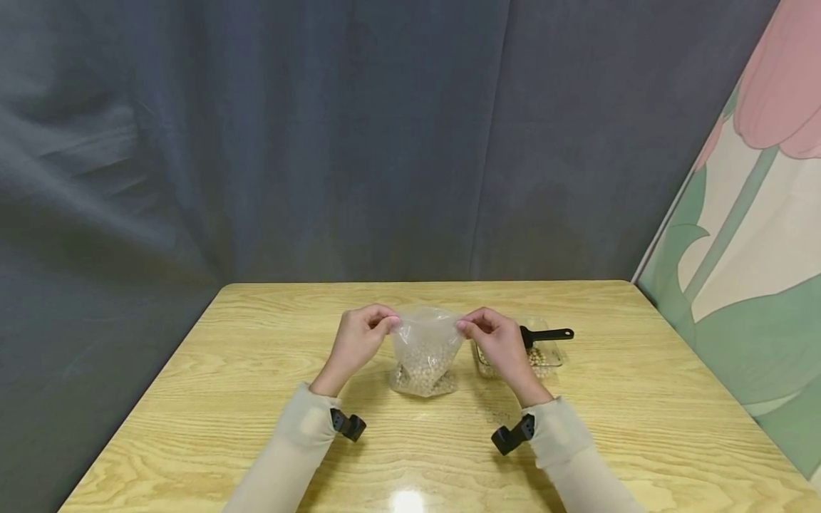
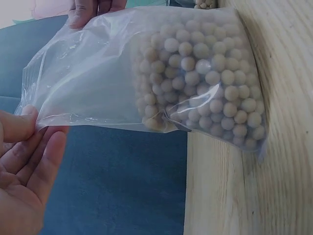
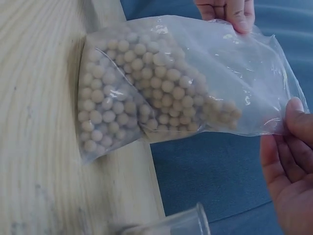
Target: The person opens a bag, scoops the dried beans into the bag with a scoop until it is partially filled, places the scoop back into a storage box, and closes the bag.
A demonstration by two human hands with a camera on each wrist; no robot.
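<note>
A clear plastic bag [image 1: 425,353] stands on the table, its lower part filled with small beige balls [image 2: 210,83]. My left hand [image 1: 360,336] pinches the left upper corner of the bag between thumb and fingers. On the other side my right hand [image 1: 497,342] pinches the right upper corner, as the right wrist view shows with the thumb [image 3: 297,117] over the plastic. The bag's upper part is stretched between the two hands and holds no balls. Its bottom rests on the wood.
Right of the bag, partly behind my right hand, is a clear container [image 1: 550,362] with more beige balls. A tool with a black handle [image 1: 551,334] lies across it. The wooden table [image 1: 256,370] meets a dark curtain [image 1: 359,157] at the back.
</note>
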